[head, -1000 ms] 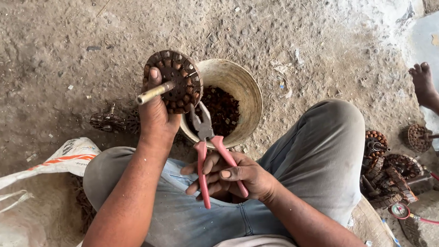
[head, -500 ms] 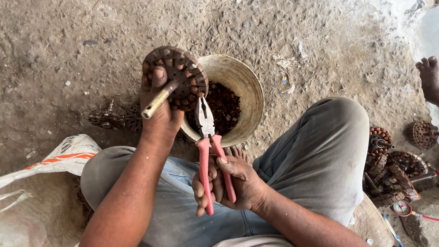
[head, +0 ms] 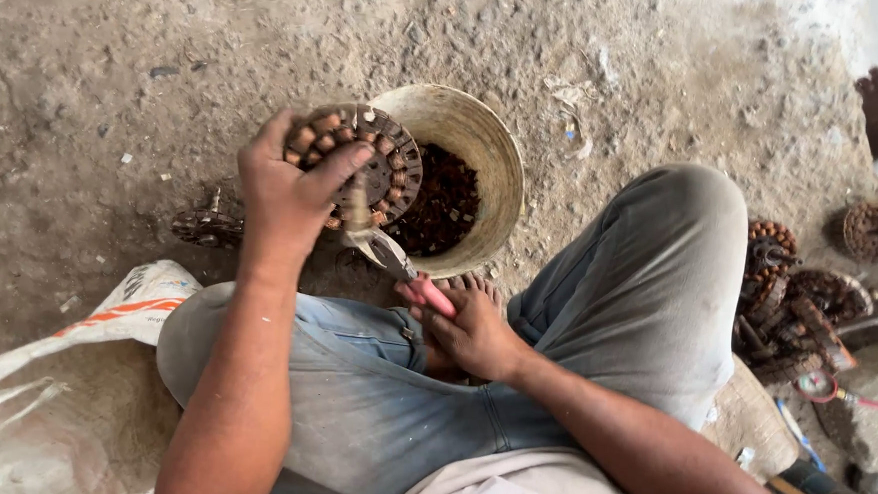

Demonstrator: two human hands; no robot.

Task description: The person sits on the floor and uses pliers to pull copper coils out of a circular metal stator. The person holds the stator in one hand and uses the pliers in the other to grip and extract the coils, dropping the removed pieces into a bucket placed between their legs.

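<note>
The round motor stator (head: 363, 163), rusty with copper coils about its rim, is held over the near-left rim of the pale bucket (head: 484, 149), lower than a moment ago. The left hand (head: 287, 194) wraps it, fingers closed round its edge. The right hand (head: 470, 329) grips the red-handled pliers (head: 407, 275) — their jaws now raised to the stator's underside, handles squeezed together. More stators (head: 792, 296) lie on the ground to the right.
</note>
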